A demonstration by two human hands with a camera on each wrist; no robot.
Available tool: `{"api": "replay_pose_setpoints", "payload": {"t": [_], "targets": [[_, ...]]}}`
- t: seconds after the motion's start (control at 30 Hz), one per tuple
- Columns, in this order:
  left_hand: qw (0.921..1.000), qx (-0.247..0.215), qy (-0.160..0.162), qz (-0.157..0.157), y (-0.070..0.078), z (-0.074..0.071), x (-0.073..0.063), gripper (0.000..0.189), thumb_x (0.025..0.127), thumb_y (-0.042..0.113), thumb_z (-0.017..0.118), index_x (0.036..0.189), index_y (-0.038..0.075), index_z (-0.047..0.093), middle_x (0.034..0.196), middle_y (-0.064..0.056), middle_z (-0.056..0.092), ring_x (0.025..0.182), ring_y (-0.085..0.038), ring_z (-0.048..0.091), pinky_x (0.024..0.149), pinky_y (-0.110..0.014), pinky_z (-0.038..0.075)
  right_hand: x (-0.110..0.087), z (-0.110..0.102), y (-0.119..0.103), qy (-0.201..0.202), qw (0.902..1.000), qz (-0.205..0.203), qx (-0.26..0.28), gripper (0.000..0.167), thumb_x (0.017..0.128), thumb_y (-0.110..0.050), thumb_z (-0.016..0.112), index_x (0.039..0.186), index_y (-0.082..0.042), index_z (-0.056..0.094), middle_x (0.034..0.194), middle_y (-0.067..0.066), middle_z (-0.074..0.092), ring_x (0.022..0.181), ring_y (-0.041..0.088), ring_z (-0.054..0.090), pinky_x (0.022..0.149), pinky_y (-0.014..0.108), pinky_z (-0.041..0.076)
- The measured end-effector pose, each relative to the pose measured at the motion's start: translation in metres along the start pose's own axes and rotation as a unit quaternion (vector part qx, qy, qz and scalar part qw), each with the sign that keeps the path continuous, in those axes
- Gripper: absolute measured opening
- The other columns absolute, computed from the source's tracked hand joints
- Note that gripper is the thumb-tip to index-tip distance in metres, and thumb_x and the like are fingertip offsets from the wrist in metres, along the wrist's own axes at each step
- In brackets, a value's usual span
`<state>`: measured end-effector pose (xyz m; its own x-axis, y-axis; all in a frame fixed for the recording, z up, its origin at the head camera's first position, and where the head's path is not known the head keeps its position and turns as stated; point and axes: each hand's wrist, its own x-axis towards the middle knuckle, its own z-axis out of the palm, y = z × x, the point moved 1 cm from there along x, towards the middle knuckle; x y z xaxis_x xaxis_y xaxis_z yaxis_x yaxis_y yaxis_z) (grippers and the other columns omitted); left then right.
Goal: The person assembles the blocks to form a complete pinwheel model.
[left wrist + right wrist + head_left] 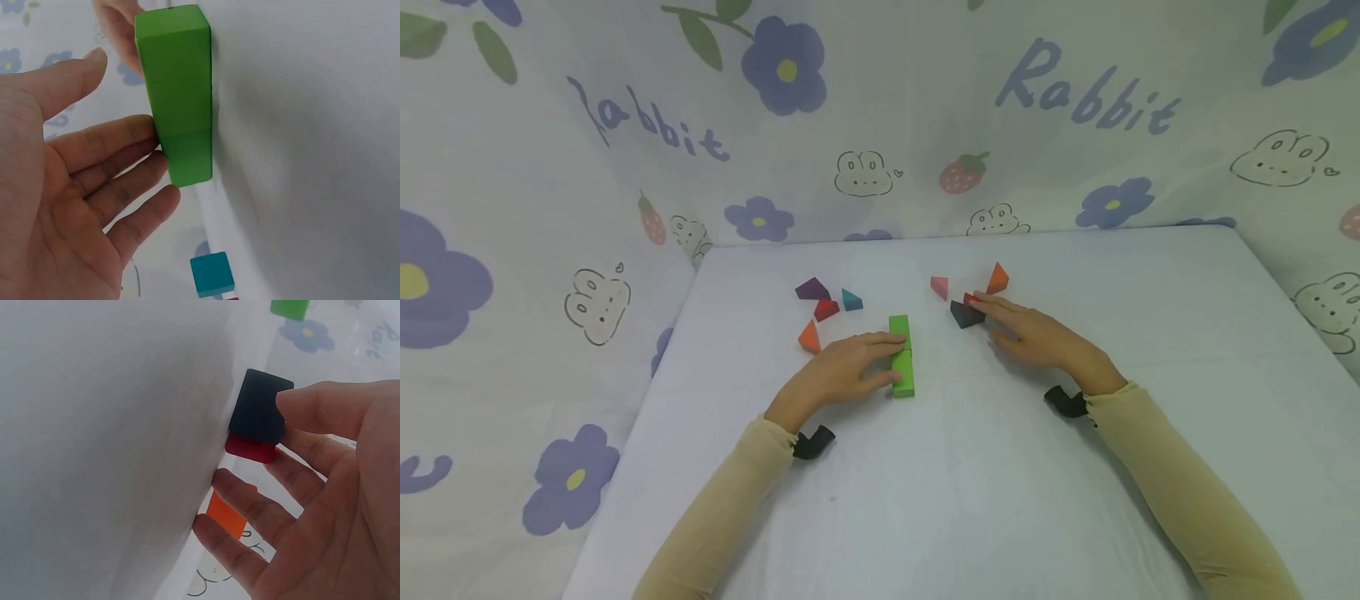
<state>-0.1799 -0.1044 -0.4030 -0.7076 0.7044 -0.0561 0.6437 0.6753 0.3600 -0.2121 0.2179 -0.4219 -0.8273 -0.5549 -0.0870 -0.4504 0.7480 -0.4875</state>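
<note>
Two green blocks [902,373] stand end to end in a line mid-table. My left hand [857,367] lies along their left side, fingers loosely extended. In the left wrist view its fingertips [147,128] meet the green side, while the thumb stays apart from it. Over on the right, my right hand [1033,333] reaches a dark grey block [966,314] and a red block [969,298] lying against it. Its fingers are relaxed, with the fingertips at the red block. The thumb [306,406] overlaps the dark block's edge in the right wrist view.
Left of the green blocks lie a purple block [812,289], a red block [826,309], a teal block [852,300] and an orange block [809,337]. Beyond my right hand are a pink block [940,287] and an orange block [997,278]. A patterned curtain [910,108] borders the white table [880,500].
</note>
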Motion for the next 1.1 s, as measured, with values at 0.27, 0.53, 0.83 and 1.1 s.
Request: {"api": "replay_pose_setpoints", "payload": {"t": [0.27, 0.53, 0.83, 1.1], "targets": [[1.0000, 0.007, -0.002, -0.006, 0.0017, -0.0013, 0.0013, 0.066, 0.088, 0.053, 0.067, 0.139, 0.013, 0.056, 0.148, 0.005, 0.050, 0.141, -0.018, 0.042, 0.116, -0.038, 0.037, 0.0005, 0.0008, 0.0024, 0.003, 1.0000, 0.002, 0.000, 0.063, 0.099, -0.015, 0.055, 0.156, -0.017, 0.028, 0.162, 0.007, 0.025, 0.146, 0.034, 0.031, 0.114, 0.058, 0.032], [0.9996, 0.027, 0.011, 0.005, 0.0012, -0.0002, 0.0023, 0.072, 0.079, 0.053, 0.077, 0.136, 0.013, 0.060, 0.146, 0.005, 0.052, 0.138, -0.017, 0.045, 0.114, -0.036, 0.040, 0.0006, 0.0007, 0.0028, 0.004, 1.0000, 0.002, -0.005, 0.064, 0.099, -0.016, 0.056, 0.156, -0.019, 0.027, 0.163, 0.006, 0.025, 0.146, 0.033, 0.032, 0.114, 0.058, 0.033], [0.9993, 0.029, 0.019, 0.015, 0.0008, 0.0001, 0.0023, 0.070, 0.078, 0.051, 0.078, 0.134, 0.011, 0.061, 0.145, 0.004, 0.054, 0.137, -0.017, 0.047, 0.113, -0.035, 0.040, 0.0006, 0.0004, 0.0018, -0.001, 0.9999, 0.009, -0.007, 0.064, 0.099, -0.018, 0.055, 0.156, -0.019, 0.027, 0.163, 0.005, 0.023, 0.146, 0.033, 0.030, 0.114, 0.062, 0.030], [0.9992, 0.034, 0.017, 0.013, 0.0009, 0.0016, 0.0023, 0.071, 0.078, 0.052, 0.077, 0.133, 0.011, 0.062, 0.145, 0.004, 0.054, 0.137, -0.017, 0.047, 0.113, -0.034, 0.041, 0.0004, 0.0006, -0.0011, -0.006, 0.9996, 0.013, -0.022, 0.063, 0.099, -0.018, 0.056, 0.155, -0.016, 0.029, 0.163, 0.007, 0.023, 0.145, 0.035, 0.031, 0.113, 0.063, 0.031]]}}
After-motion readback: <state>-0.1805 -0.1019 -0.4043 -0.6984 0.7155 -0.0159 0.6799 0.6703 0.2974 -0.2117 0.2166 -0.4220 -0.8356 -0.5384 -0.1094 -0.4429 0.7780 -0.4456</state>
